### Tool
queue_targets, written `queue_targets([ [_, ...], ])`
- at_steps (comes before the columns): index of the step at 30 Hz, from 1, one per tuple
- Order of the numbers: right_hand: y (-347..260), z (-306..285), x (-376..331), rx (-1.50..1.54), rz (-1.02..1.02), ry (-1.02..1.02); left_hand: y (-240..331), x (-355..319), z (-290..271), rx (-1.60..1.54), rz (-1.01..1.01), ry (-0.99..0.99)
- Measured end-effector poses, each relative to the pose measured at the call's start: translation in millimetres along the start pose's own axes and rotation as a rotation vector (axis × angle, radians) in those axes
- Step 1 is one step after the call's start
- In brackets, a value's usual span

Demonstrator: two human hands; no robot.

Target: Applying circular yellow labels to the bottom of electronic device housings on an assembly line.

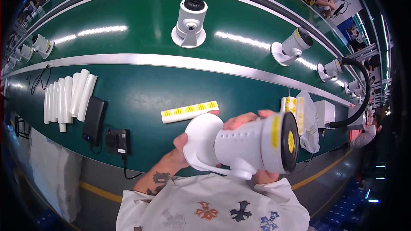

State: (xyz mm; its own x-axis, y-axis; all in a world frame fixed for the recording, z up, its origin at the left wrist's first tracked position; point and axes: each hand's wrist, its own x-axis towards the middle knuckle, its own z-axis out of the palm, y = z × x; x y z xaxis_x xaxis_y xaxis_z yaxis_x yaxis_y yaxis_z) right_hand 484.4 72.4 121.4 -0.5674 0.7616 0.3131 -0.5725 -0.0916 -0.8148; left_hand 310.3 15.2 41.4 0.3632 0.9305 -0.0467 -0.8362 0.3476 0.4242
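Close in front of me I hold a white cylindrical device [239,143] tilted on its side, its round base to the left. The black end on the right carries a round yellow sticker, and a yellow strip runs around the body beside it. My left hand [181,149] is closed on the rim of the base. Wrapped around the body from behind is my right hand [245,120], with its fingers over the top and part of it showing underneath. Just beyond the device lies a white roll with yellow labels [184,113].
Similar white devices, one of them upright [191,23], stand on the green strip beyond the metal rail [150,60]. At left lie several white rolls [64,98], a black power bank [94,119] and a black box [117,141]. A plastic bag [310,124] and black hose [364,81] are at right.
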Motion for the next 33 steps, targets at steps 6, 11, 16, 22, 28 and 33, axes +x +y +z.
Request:
queue_targets([
  [6, -30, -56, 3, -0.225, 0.462, -0.109, 27, -13, 2, 0.172, -0.140, 0.051],
  [11, -57, -24, 56, -0.814, 0.936, -0.599, 44, -8, 22, 0.457, -0.146, -0.001],
  [16, -53, -7, 71, -1.110, 1.186, -0.793, 57, 0, 34, 0.799, -0.231, -0.022],
  [22, -55, -7, 77, -1.312, 1.216, -0.878, 53, 4, 51, 0.956, -0.207, 0.055],
  [28, -76, -51, 46, -1.023, 0.530, -0.510, 54, 1, 12, 0.598, 0.074, 0.105],
  [33, -77, -36, 63, -0.918, 0.433, -0.169, 54, 12, -7, 0.554, 0.172, 0.060],
])
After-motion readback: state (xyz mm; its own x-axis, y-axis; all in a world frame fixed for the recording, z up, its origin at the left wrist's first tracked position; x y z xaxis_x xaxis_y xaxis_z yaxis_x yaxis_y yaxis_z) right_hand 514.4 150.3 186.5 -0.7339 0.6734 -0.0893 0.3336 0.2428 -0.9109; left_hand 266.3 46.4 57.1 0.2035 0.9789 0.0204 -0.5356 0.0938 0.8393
